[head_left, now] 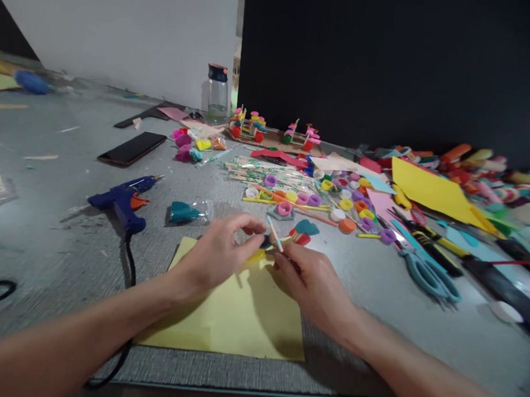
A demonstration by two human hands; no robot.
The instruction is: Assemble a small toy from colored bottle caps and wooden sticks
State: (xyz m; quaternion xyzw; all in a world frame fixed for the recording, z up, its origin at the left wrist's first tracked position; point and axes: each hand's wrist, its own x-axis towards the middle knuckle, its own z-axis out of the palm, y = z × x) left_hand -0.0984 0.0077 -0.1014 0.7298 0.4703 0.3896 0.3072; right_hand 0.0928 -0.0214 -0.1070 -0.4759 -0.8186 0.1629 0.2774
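Note:
Over the yellow sheet [238,317], my left hand [223,244] has its thumb and fingertips pinched on a small dark piece [265,242]. My right hand [311,280] is closed on a thin pale stick [275,234] that points up and to the left. The two hands nearly meet, with the stick between their fingertips. Just beyond my right fingers lie a teal piece [307,227] and a red piece [304,240]. What lies under the fingertips is partly hidden.
A blue glue gun [122,200] lies at the left, its black cable [131,262] running to the front edge. Behind it is a phone [132,148]. Coloured caps [285,208] and sticks [267,172] spread behind the hands. Scissors [427,275] lie at the right; a bottle [218,95] stands behind.

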